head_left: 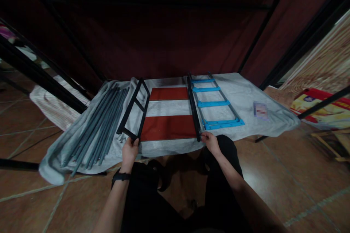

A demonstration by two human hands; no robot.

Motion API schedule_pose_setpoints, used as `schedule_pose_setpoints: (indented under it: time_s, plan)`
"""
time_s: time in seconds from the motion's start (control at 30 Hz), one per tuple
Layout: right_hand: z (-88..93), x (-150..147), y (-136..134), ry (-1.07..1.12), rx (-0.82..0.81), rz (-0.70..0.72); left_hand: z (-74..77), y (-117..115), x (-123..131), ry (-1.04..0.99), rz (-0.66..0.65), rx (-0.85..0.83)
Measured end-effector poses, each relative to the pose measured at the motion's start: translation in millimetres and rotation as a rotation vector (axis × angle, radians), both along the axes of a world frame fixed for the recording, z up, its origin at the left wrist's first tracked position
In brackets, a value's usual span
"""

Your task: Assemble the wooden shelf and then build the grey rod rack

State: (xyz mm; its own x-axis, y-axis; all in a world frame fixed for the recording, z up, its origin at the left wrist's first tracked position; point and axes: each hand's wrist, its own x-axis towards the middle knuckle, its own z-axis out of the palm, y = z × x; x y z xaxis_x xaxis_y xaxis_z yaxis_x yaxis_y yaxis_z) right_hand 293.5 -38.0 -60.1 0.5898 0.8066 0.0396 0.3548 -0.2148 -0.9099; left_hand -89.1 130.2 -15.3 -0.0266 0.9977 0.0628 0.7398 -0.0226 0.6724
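A grey cloth (246, 94) lies on the tiled floor with frame parts laid out on it. My left hand (129, 151) is closed on the near end of a black metal frame (133, 108) at the left edge of two red fabric panels (169, 127). My right hand (210, 140) is closed on the near end of a black bar (193, 107) along the panels' right edge. Just right of that bar lies a ladder-like piece with blue plastic rungs (216, 103).
A bundle of several grey rods (102, 123) lies at the left of the cloth. A small card or packet (260, 110) rests at its right. Black poles and dark red fabric rise behind. A colourful box (319, 107) sits at the far right.
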Motion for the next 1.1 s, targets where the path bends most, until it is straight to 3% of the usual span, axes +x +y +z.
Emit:
schedule_pose_setpoints:
  time_s: [0.23,0.63,0.77,0.87,0.93,1.0,1.1]
  plan:
    - [10.9,7,0,-0.274,-0.105,0.117,-1.0,2,-1,0.032,-0.022,-0.024]
    - [18.7,-6,-5,-0.49,-0.223,0.118,1.3,-8,8,0.033,0.017,-0.015]
    - [20.1,-7,-7,-0.457,-0.19,0.118,8.7,-22,7,0.037,0.104,-0.013]
    - [21.4,-7,-9,-0.422,-0.171,0.13,17.5,-47,13,0.071,0.191,0.149]
    - [22.1,-6,-9,-0.408,-0.162,0.136,25.2,-64,27,0.089,0.093,0.278]
    - [22.6,-5,-9,-0.395,-0.148,0.131,34.1,-74,51,0.068,-0.109,0.333]
    - [23.9,-5,-11,-0.37,-0.127,0.123,47.2,-61,99,0.09,-0.419,0.326]
